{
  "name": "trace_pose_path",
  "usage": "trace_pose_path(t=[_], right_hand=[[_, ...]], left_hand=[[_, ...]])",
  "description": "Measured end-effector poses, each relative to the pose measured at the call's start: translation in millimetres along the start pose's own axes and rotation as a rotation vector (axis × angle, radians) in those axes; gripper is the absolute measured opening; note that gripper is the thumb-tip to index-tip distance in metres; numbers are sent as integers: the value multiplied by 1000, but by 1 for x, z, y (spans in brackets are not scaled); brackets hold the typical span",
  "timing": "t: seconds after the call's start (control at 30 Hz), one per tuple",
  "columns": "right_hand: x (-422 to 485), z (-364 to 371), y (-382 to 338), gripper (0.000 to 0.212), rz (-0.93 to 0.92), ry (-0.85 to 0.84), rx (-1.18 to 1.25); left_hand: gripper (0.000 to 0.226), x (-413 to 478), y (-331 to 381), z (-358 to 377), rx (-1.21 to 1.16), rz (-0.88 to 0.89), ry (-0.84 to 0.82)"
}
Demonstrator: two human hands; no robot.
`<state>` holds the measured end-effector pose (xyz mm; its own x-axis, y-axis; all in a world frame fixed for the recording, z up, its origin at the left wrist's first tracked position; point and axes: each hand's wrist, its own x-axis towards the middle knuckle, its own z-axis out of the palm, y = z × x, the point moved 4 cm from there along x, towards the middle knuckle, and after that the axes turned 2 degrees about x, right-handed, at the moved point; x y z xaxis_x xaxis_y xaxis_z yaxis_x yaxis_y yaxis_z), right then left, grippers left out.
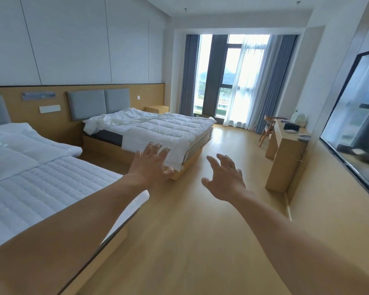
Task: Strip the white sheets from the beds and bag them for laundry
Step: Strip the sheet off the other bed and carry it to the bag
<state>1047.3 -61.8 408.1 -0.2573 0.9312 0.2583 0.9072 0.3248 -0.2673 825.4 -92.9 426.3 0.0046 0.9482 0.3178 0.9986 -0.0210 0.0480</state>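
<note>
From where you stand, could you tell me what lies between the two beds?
Head view: only bare wood floor separates the near bed from the far bed.

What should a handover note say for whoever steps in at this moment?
Left hand: open, fingers spread, holding nothing.
Right hand: open, fingers spread, holding nothing. Both hands are raised over the floor.
Near bed, on the left: white quilted top, with looser white bedding toward its head.
Far bed: white sheets lie rumpled on it and are pulled off one head corner, so the dark mattress shows.
Done: nothing is fully stripped, and no bag is in view.
Left: strip both beds, fetch a bag, bag the sheets.
</note>
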Motion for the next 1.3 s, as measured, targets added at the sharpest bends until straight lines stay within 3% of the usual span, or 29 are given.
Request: trace_pose_path(t=[0.3, 0.63, 1.0, 1.3], right_hand=[[203, 57, 44, 73, 23, -33, 11], [456, 101, 88, 76, -126, -51, 22], [703, 202, 52, 77, -281, -112, 44], [921, 252, 16, 75, -261, -81, 62]], left_hand=[[70, 202, -32, 71, 3, 11, -17], [70, 411, -92, 127, 98, -168, 16], [69, 602, -205, 196, 137, -327, 28], [69, 794, -319, 248, 113, -323, 21]])
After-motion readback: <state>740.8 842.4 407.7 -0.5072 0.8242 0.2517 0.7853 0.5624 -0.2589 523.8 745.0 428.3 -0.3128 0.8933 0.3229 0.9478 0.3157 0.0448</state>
